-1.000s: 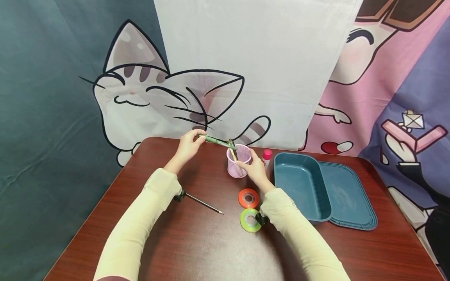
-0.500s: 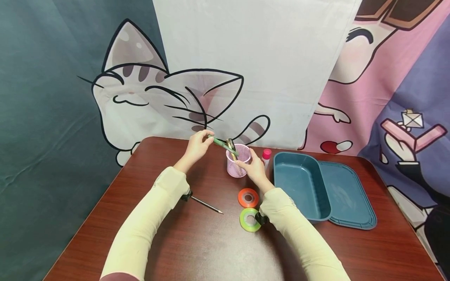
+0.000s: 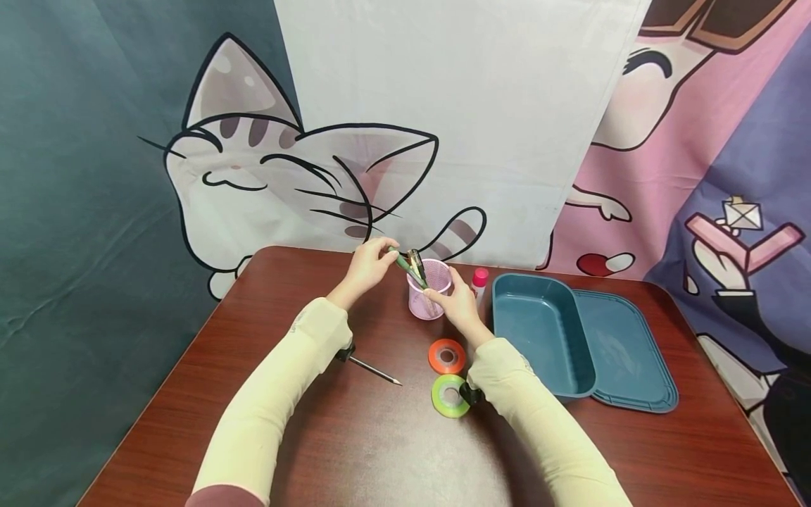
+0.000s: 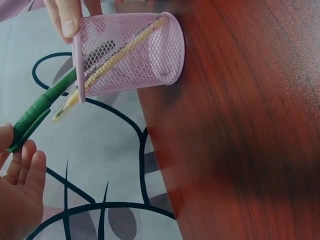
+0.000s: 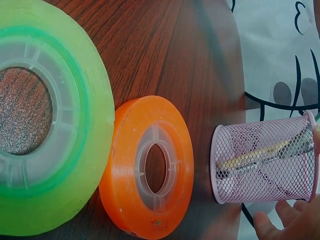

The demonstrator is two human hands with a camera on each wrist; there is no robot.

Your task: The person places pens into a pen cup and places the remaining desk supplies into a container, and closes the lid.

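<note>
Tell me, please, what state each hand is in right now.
Left hand: holding the green pen.
Right hand: holding the pink mesh cup near its rim.

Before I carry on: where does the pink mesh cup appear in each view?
Head: the pink mesh cup is just right of centre, slightly below mid-height.
Left wrist: upper part, left of centre, sideways in the picture, rim to the left.
Right wrist: against the right edge, below mid-height, sideways, rim to the right.
Shared landmark: the right hand, by the cup's rim.
</note>
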